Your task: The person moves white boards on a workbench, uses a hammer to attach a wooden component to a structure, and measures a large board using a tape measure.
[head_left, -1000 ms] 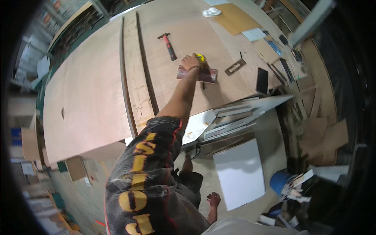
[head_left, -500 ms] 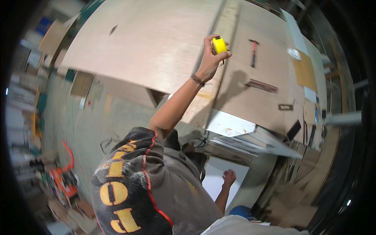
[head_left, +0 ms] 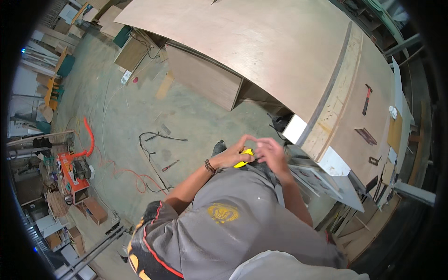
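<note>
My left hand [head_left: 227, 157], with a dark bracelet at its wrist, is closed round a yellow tape measure [head_left: 243, 159] in front of my waist. Close against it, my right hand [head_left: 272, 156] has its fingers bent toward the tape measure and the left forefinger. Whatever its fingertips pinch is too small to make out. Both hands are just short of the near edge of a table covered with a pale plywood sheet [head_left: 242, 42]. A long light wooden board [head_left: 337, 93] lies along that sheet's right side.
On the table's right part lie a hammer [head_left: 367, 99] and a short dark brown wooden piece [head_left: 365, 136]. White panels [head_left: 322, 184] lean below the near edge. Cords [head_left: 151, 140] and a red-handled tool [head_left: 170, 165] are on the floor. An orange machine [head_left: 72, 172] stands at left.
My left hand has come down from over the board to my waist, still holding the tape measure. My right hand has risen from beside the white panel to meet it. The view has shifted left.
</note>
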The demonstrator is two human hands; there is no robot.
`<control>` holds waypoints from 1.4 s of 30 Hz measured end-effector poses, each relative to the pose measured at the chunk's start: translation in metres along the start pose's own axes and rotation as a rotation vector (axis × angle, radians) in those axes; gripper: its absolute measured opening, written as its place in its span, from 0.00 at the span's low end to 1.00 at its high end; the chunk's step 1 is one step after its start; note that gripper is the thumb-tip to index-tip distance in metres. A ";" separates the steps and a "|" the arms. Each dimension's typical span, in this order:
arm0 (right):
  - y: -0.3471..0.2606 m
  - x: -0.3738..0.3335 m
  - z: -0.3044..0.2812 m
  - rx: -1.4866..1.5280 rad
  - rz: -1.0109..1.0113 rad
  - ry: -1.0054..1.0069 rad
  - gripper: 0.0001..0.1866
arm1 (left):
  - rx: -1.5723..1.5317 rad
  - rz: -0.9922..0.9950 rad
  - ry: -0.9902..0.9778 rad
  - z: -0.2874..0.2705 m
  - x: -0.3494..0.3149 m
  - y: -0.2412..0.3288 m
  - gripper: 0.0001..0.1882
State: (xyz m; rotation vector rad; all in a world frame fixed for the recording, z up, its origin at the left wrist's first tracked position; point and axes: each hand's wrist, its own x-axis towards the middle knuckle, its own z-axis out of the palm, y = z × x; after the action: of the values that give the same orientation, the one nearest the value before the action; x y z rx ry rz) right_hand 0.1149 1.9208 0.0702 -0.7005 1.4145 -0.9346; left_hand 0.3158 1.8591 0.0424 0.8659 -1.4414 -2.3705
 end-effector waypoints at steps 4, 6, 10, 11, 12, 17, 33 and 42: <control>0.000 0.046 0.074 -0.162 -0.131 -0.088 0.16 | 0.217 0.064 0.099 -0.062 -0.025 0.032 0.42; -0.030 0.053 0.102 -0.119 -0.023 -0.101 0.16 | 0.316 0.062 0.113 -0.095 -0.033 0.054 0.45; -0.051 0.089 0.113 -0.001 0.027 -0.201 0.17 | 0.434 0.036 -0.059 -0.152 -0.015 0.080 0.42; -0.053 0.099 0.110 0.062 0.010 -0.206 0.18 | 0.478 0.029 -0.087 -0.165 -0.005 0.086 0.39; -0.054 0.110 0.104 0.124 -0.003 -0.218 0.19 | 0.518 0.020 -0.108 -0.179 0.003 0.091 0.37; -0.100 0.185 -0.004 0.253 -0.149 0.119 0.11 | 0.972 -0.023 0.051 -0.273 0.045 0.127 0.23; -0.040 0.484 -0.166 0.694 -0.132 1.004 0.13 | 0.866 -0.301 -0.091 -0.576 0.225 0.242 0.15; -0.111 0.527 -0.085 0.728 -0.172 1.203 0.10 | 0.866 -0.297 -0.263 -0.680 0.379 0.322 0.16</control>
State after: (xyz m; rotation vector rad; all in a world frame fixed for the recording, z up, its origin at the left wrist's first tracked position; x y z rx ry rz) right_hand -0.0235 1.4228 -0.1025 0.4156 1.8005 -2.0414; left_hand 0.3856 1.0242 -0.0477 1.0095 -2.6993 -2.0541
